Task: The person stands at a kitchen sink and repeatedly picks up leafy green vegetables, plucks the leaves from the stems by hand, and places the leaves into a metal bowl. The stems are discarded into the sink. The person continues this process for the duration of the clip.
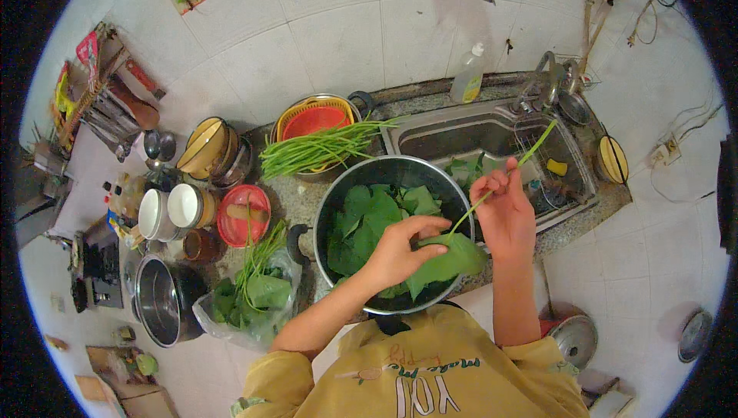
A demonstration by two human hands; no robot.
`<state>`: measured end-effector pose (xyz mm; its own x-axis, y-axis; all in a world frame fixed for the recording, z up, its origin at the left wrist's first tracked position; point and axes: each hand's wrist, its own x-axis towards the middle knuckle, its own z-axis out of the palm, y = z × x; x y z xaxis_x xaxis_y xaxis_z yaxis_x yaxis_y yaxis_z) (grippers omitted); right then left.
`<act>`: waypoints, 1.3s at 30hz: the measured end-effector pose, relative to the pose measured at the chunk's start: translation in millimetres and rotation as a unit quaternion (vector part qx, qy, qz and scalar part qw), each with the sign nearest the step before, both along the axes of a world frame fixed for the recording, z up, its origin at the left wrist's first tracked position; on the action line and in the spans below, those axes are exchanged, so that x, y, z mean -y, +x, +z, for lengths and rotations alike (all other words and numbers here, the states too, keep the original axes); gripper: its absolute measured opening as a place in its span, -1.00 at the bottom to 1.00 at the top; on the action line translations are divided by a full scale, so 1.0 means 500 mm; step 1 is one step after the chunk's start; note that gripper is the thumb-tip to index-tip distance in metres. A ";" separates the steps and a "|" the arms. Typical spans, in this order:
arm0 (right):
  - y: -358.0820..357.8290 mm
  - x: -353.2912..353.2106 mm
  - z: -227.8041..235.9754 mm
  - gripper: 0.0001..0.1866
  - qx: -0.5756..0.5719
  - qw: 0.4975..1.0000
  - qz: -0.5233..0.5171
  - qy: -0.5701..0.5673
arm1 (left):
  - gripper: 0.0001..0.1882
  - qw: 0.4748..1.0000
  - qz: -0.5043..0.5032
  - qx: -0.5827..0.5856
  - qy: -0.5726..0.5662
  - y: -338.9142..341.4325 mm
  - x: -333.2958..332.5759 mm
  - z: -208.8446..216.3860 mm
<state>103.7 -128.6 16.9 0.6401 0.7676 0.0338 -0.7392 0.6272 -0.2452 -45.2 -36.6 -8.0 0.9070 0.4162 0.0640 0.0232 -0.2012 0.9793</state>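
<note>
A broad green leaf point(450, 262) on a long stem is held up over the right side of a large metal pot point(455, 187). My left hand point(403, 250) pinches the leaf near its base, between thumb and fingers. The stem point(541, 143) slants up to the right through the closed fingers of my right hand point(503, 206). Many loose green leaves point(372, 215) lie inside the pot. Behind it, a bundle of long green stems point(327, 145) rests across a stacked yellow and red colander point(311, 116).
A plastic bag point(257, 322) of leafy stems sits left of the pot, by a dark metal pot point(163, 299). Bowls point(184, 204) and a red basket point(244, 226) stand farther left. At right is the sink point(492, 122) with a faucet point(548, 83); a soap bottle point(467, 76) stands behind.
</note>
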 end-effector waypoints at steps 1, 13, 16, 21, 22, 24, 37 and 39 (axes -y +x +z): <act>-0.005 0.004 0.008 -0.72 0.026 1.000 -0.004 -0.017 | -0.62 1.000 -0.003 0.000 -0.001 -0.001 -0.003 0.003; -0.075 0.052 0.033 -0.32 0.407 0.879 0.096 -0.229 | -0.78 0.907 -0.026 0.071 -0.414 -0.040 0.018 -0.007; -0.085 0.047 0.025 -0.48 0.398 0.868 0.069 -0.288 | -0.78 0.890 -0.032 0.054 -0.452 -0.049 0.031 -0.038; -0.086 0.052 0.019 -0.69 0.421 0.835 0.035 -0.352 | -0.51 0.899 -0.047 0.018 -0.435 -0.049 0.006 -0.053; -0.083 0.054 0.018 -0.70 0.428 0.832 0.030 -0.353 | -0.39 0.892 -0.012 0.040 -0.449 -0.049 0.006 -0.014; -0.080 0.057 0.015 -0.72 0.436 0.826 0.025 -0.356 | -0.33 0.911 -0.050 0.102 -0.398 -0.053 0.000 0.010; -0.082 0.076 0.029 -0.41 0.398 0.839 0.207 -0.308 | -0.84 0.985 0.167 0.028 0.019 -0.046 0.046 0.093; -0.078 0.080 0.023 -0.42 0.371 0.856 0.225 -0.280 | -0.83 0.985 0.166 0.037 -0.033 -0.043 0.044 0.100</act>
